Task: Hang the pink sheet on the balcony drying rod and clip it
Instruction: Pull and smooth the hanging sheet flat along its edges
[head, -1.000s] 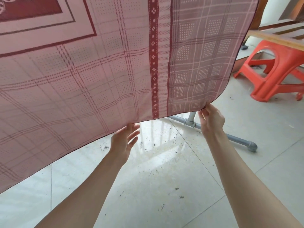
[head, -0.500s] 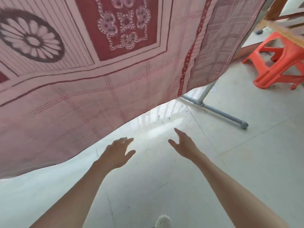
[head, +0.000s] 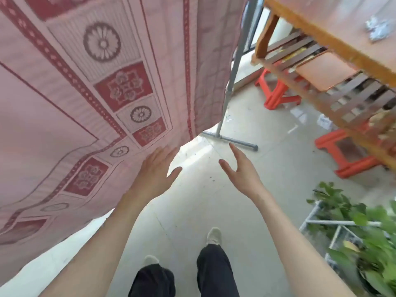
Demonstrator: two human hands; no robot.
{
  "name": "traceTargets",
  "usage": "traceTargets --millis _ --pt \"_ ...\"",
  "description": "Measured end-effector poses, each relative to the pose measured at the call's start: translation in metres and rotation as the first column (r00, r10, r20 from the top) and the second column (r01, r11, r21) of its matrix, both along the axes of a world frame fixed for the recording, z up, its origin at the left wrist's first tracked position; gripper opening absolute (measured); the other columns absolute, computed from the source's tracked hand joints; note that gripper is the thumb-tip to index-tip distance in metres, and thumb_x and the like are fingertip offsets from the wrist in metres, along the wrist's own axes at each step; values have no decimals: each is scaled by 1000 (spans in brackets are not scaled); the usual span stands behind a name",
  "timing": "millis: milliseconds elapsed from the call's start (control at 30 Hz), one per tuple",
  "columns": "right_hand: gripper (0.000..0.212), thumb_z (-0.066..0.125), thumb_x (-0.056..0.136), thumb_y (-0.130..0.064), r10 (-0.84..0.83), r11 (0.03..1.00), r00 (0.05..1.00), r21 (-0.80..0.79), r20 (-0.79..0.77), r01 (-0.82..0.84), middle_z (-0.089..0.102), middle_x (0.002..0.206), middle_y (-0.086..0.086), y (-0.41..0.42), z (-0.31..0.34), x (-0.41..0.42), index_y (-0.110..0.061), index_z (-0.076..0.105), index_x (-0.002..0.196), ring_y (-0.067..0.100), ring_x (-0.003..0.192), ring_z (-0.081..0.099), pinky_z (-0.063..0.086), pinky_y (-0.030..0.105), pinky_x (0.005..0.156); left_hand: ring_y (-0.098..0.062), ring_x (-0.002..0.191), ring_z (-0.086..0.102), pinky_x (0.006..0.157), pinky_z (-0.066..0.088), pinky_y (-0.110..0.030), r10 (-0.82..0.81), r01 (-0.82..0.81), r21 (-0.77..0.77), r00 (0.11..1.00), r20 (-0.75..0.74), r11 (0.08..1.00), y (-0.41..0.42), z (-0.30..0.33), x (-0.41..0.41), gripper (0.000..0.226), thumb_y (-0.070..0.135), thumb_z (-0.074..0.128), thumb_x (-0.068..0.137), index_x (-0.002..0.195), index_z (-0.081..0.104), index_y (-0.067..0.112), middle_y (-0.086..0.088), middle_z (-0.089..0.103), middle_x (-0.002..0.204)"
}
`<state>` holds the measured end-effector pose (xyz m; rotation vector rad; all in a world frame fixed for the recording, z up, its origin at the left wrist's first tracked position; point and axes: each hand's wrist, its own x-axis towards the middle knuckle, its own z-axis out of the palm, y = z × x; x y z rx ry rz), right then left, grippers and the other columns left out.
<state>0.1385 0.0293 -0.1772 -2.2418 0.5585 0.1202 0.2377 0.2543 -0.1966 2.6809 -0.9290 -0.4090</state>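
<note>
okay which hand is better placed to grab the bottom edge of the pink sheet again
Left, probably. The left hand is open with its fingers right at the pink sheet, near its lower hem. The right hand is also open but hangs over bare floor, apart from the cloth, nearer the rack's grey foot.

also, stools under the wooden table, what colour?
Orange-red plastic stools, under the wooden table; head view, the only one.

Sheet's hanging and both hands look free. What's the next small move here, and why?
Probably reach the right hand toward the wooden table for the small silvery things on top, which may be clips, though they are too blurred to tell. The pink sheet already drapes beside the grey rack pole, both hands are open, the left hand against the cloth, and no clip shows on it.
</note>
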Motion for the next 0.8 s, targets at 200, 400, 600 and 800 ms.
traceTargets --millis 200,400,600,800 --pt "63 50 92 -40 -68 998 996 19 62 67 29 152 -3 -63 98 -40 -21 24 146 12 141 23 19 31 115 -29 135 32 111 26 -44 -4 6 -146 1000 19 989 -85 105 -20 68 57 22 84 141 34 21 -5 40 144" --pt "64 53 91 -38 -166 986 985 33 36 165 31 151 -1 -147 132 -58 -19 26 146 14 141 25 19 31 116 -28 135 35 111 25 -38 -77 57 -221 994 -81 974 -196 133 -69 78 59 21 79 137 41 11 -13 41 143" --pt "63 51 93 -35 -248 969 969 5 -2 248 29 152 2 -231 142 -59 -14 24 146 15 141 25 17 27 114 -23 140 23 114 21 -36 -172 142 -227 978 -118 964 -291 138 -39 63 54 36 89 143 31 22 -6 31 150" --pt "63 47 95 -37 -285 958 958 -26 -20 284 25 154 1 -332 146 -20 -17 19 148 15 142 21 15 25 111 -24 138 28 113 23 -36 -208 178 -226 971 -117 958 -391 129 20 57 44 44 91 141 35 18 -9 34 147"
